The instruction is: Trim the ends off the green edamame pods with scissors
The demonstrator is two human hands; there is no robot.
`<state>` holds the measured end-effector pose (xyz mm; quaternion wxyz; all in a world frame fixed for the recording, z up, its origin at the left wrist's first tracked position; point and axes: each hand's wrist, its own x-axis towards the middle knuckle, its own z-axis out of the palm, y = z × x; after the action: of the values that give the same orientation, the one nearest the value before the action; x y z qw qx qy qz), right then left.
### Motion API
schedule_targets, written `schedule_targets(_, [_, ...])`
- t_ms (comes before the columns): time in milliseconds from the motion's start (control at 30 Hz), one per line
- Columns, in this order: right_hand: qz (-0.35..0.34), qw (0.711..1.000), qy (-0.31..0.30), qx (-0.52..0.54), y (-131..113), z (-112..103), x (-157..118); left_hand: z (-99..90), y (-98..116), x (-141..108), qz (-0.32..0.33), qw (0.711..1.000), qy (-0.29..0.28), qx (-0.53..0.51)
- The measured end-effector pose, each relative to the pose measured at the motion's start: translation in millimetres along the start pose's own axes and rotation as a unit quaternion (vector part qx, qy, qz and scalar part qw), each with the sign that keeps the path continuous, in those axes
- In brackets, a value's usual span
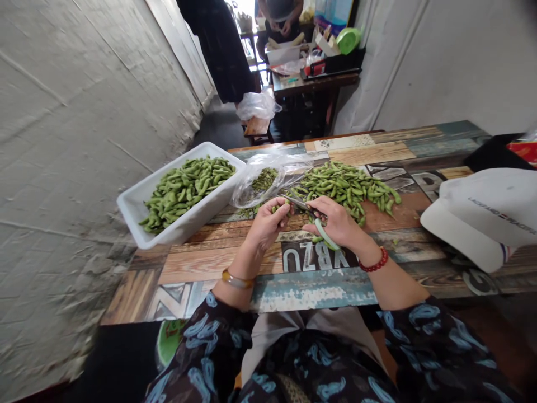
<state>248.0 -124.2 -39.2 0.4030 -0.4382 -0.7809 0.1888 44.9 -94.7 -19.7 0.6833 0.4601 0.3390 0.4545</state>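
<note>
Green pod (275,209) sits pinched in the left hand (265,223), scissors (326,235) in the right hand (339,221); it looks light and bendy, best held by its middle.

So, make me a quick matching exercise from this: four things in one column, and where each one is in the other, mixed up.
Things
1. White tub
2. Scissors
3. White cap
4. Red bracelet

Places
A. Around the right wrist
B. At the left end of the table, holding green pods
C. In the right hand
D. At the right side, brim toward the pods

Right pairs: 1-B, 2-C, 3-D, 4-A
</note>
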Motion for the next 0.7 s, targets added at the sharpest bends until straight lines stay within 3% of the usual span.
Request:
schedule_targets(167, [0.002,1.000,-0.029,-0.008,-4.2,1.0,-0.9,1.9,-2.7,-0.4,0.014,0.999,0.017,0.047])
schedule_targets(700, [-0.019,0.998,-0.025,-0.049,-2.5,-0.1,-0.9,3.6,-7.5,-0.9,0.029,0.995,0.024,0.089])
